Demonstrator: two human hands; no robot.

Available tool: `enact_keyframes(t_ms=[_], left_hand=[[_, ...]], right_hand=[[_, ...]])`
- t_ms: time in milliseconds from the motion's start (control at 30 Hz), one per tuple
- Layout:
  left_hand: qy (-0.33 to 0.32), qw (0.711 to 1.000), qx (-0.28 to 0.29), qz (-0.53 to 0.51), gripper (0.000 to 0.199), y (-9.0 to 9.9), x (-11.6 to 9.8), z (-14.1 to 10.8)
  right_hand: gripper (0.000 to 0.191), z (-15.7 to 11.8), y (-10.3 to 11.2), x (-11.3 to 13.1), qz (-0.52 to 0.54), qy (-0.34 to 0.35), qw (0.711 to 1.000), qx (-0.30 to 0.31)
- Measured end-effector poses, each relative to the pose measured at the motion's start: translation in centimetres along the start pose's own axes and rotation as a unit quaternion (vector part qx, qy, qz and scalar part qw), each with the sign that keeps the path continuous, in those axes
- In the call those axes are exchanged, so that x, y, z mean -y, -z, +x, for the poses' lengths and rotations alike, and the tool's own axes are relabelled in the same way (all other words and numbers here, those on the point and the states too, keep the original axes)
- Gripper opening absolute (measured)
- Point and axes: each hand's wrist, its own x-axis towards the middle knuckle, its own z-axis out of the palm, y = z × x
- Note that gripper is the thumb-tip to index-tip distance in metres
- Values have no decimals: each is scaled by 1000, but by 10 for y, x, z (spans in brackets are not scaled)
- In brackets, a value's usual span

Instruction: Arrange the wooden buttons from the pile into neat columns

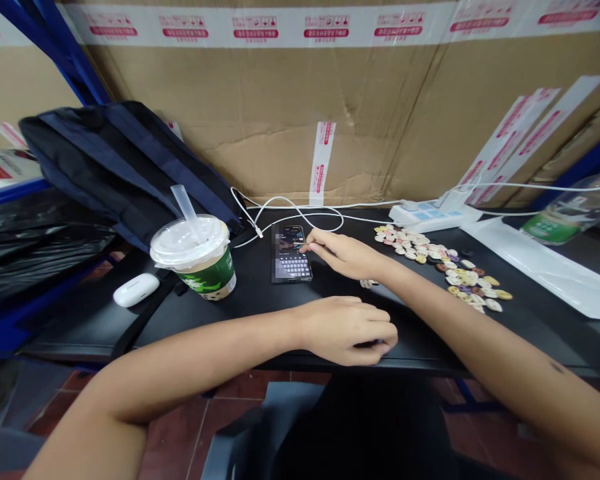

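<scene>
A smartphone (294, 267) lies face up on the black table, its screen lit with a keyboard along the lower half. My right hand (337, 253) reaches over its right edge, one finger stretched onto the screen and the others bent; it holds nothing. At the table's front edge, my left hand (350, 331) rests in a loose fist, with no object showing in it. A few small pale pieces (368, 284) lie partly hidden under my right wrist. To the right of that arm spreads a pile of small button-like pieces (425, 250) in white, yellow, brown and purple.
Left of the phone stands a lidded drink cup (205, 270) with a straw, beside a white earbud case (137, 290). A dark backpack (125, 160) leans behind them. White cables (300, 208) run to a power strip (433, 215). A plastic bottle (555, 227) lies right.
</scene>
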Motion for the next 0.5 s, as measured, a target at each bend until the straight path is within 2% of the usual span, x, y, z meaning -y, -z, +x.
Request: enact_keyframes(t_ms=[233,500], left_hand=[[6,1000,5,2,14,1,-1,0],[-4,1000,-10,0,13,0,-1,0]], right_hand=[[22,2,-4,0,-29,-19,999,9],[20,-2,6,5,-38,-32,998,-29]])
